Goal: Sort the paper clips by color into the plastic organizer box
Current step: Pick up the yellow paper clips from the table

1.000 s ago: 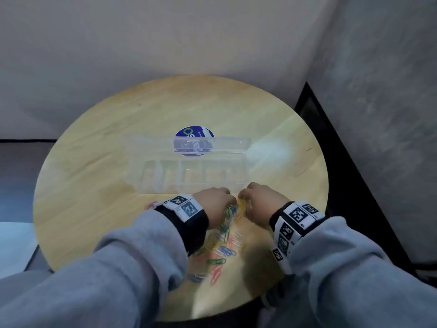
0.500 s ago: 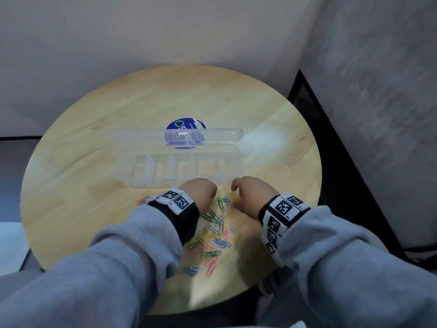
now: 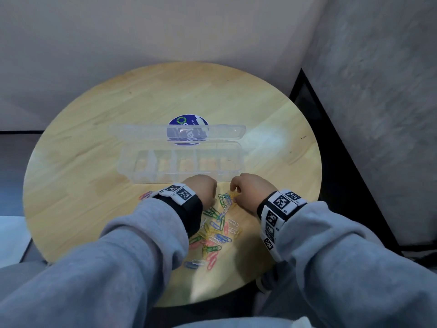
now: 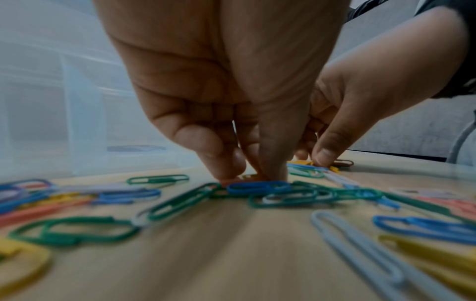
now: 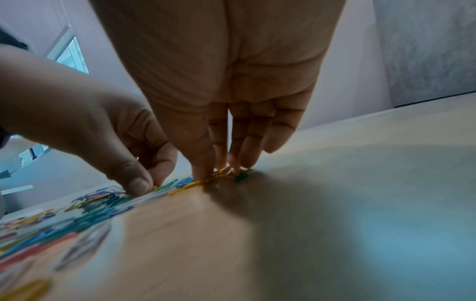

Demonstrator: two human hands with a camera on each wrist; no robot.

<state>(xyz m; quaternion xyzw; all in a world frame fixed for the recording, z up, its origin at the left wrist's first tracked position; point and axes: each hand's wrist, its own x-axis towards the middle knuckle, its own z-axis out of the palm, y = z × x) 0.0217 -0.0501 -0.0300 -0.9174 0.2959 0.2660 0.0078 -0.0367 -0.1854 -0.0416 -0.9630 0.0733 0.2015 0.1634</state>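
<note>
A clear plastic organizer box (image 3: 179, 178) stands with its lid (image 3: 142, 132) folded back in the middle of the round wooden table (image 3: 94, 162); its compartments look empty. A pile of coloured paper clips (image 3: 217, 228) lies in front of it. My left hand (image 3: 212, 201) is at the pile's far end. In the left wrist view its thumb and forefinger (image 4: 253, 175) pinch down on a red paper clip (image 4: 230, 181). Beside it my right hand (image 3: 235, 192) pinches a yellow paper clip (image 3: 233, 194) with its fingertips (image 5: 206, 173) against the table.
A round blue sticker (image 3: 186, 121) shows through the lid. Several more clips (image 3: 146, 195) lie left of my left wrist. The table edge is close behind the pile. A wall stands beyond the table and a dark gap (image 3: 331, 150) runs along its right side.
My hands have drawn slightly apart at the far end of the pile, uncovering green and blue clips between them. The head view has shifted a little.
</note>
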